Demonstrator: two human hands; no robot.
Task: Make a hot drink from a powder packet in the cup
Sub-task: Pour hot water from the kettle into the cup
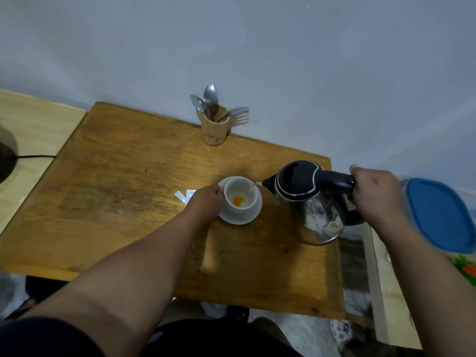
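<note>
The cup (242, 195) sits on a saucer (240, 217) on the desk (116, 189); kettle (309, 202) right, utensil holder (215, 130) behind, packet (184, 195) left.

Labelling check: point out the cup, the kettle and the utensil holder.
cup (238, 206): head view, front outer wall.
kettle (318, 217): head view, shiny steel body.
utensil holder (215, 130): head view, wooden side.

1. Bare wooden table (108, 191) lies open from 7 to 11 o'clock of the cup (242, 199).
2. At 3 o'clock the tilted kettle (311, 204) blocks the way, its spout at the cup's rim.
3. At 12 o'clock, well apart, stands the cutlery holder (215, 128).
4. The left hand (207, 202) and torn packet (185, 195) fill 9 o'clock.
</note>
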